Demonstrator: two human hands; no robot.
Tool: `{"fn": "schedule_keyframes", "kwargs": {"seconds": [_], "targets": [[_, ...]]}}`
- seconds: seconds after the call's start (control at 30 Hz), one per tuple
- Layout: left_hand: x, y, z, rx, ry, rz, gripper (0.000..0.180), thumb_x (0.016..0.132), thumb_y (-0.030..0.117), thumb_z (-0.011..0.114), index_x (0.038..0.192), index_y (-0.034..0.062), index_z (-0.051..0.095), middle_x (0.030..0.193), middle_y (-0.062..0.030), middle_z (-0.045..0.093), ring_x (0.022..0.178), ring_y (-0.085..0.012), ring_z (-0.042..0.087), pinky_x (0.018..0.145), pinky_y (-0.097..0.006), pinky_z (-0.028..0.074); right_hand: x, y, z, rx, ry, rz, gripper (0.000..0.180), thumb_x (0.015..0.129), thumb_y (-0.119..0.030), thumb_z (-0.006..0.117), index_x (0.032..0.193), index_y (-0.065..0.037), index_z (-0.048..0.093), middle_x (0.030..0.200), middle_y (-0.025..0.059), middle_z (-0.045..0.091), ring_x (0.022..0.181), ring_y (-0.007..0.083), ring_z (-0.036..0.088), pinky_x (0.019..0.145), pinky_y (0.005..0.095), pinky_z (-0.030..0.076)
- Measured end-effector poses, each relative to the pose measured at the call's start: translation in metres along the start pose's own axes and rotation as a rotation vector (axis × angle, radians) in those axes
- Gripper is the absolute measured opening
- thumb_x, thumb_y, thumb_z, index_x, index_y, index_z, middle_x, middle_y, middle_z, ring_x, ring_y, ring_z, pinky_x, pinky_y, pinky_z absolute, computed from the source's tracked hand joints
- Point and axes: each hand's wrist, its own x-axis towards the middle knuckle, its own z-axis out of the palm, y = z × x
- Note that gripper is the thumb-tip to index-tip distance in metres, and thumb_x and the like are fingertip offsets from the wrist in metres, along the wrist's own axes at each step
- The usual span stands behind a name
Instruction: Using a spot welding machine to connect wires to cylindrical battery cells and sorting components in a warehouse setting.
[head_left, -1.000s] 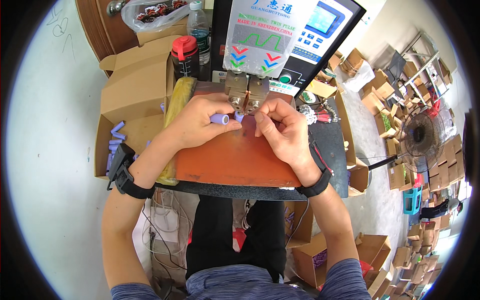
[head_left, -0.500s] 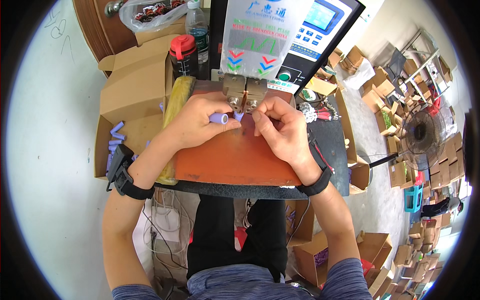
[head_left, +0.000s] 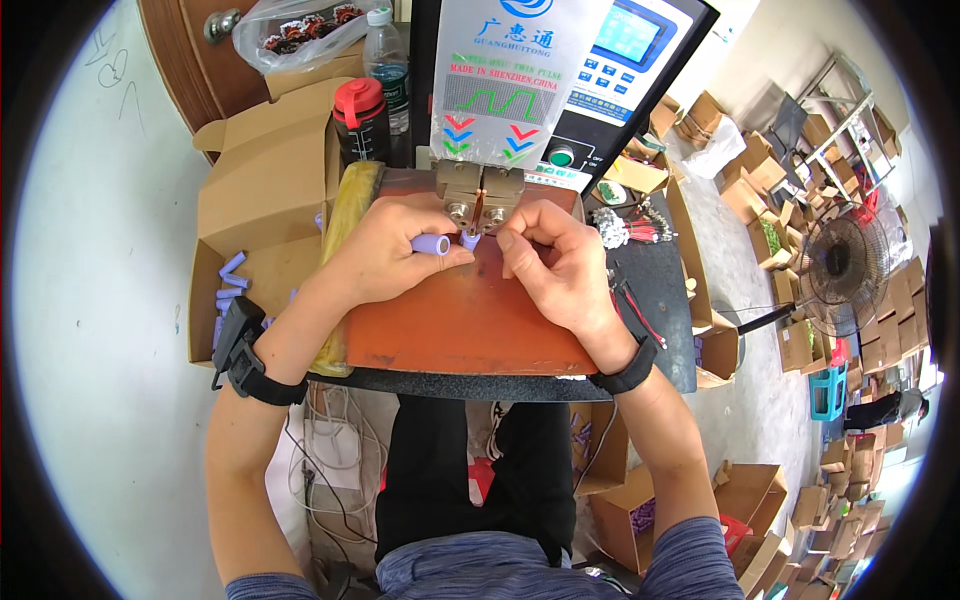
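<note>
Two purple cylindrical battery cells are at my left hand [head_left: 385,250], which is closed around them. One battery cell [head_left: 429,244] lies across my fingers with its end toward the right. The other battery cell [head_left: 469,241] sits at my thumb tip, right under the electrode tips of the spot welder [head_left: 481,190]. Just right of those tips, my right hand [head_left: 557,262] is closed in a pinch; whatever it grips is too small to make out. Both hands are over an orange-brown work mat [head_left: 470,330].
A cardboard box [head_left: 262,225] with loose purple cells stands at the left, beside a yellow wrapped bar [head_left: 352,260]. Behind are a red-lidded bottle [head_left: 360,120] and a water bottle [head_left: 388,75]. Red-and-white wire leads [head_left: 635,225] lie at the right, and a fan [head_left: 842,262] stands beyond.
The whole view has shifted slightly, with the machine and mat a little lower and further left. Both hands keep nearly the same pose at the welder's tips.
</note>
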Motion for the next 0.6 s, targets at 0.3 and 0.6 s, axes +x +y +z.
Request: {"fn": "schedule_keyframes", "kwargs": {"seconds": [0.3, 0.6], "targets": [[0.000, 0.008, -0.001, 0.034, -0.029, -0.043, 0.022, 0.077, 0.016, 0.074, 0.089, -0.0006, 0.066, 0.082, -0.0136, 0.063, 0.076, -0.0289, 0.060, 0.067, -0.035, 0.047, 0.000, 0.004, 0.000, -0.016, 0.027, -0.016, 0.008, 0.085, -0.005, 0.063, 0.085, 0.002, 0.057, 0.069, 0.0040, 0.063, 0.061, 0.0034, 0.054, 0.054, 0.0210, 0.044], [0.002, -0.005, 0.010, -0.236, 0.184, -0.096, 0.020, 0.084, 0.009, 0.062, 0.101, 0.0000, 0.061, 0.081, -0.0129, 0.063, 0.070, -0.0253, 0.061, 0.065, -0.033, 0.046, 0.007, 0.025, 0.000, -0.327, 0.334, -0.263, 0.015, 0.084, -0.002, 0.055, 0.098, 0.000, 0.055, 0.068, 0.0127, 0.063, 0.062, 0.0294, 0.064, 0.057, 0.0339, 0.050]]}}
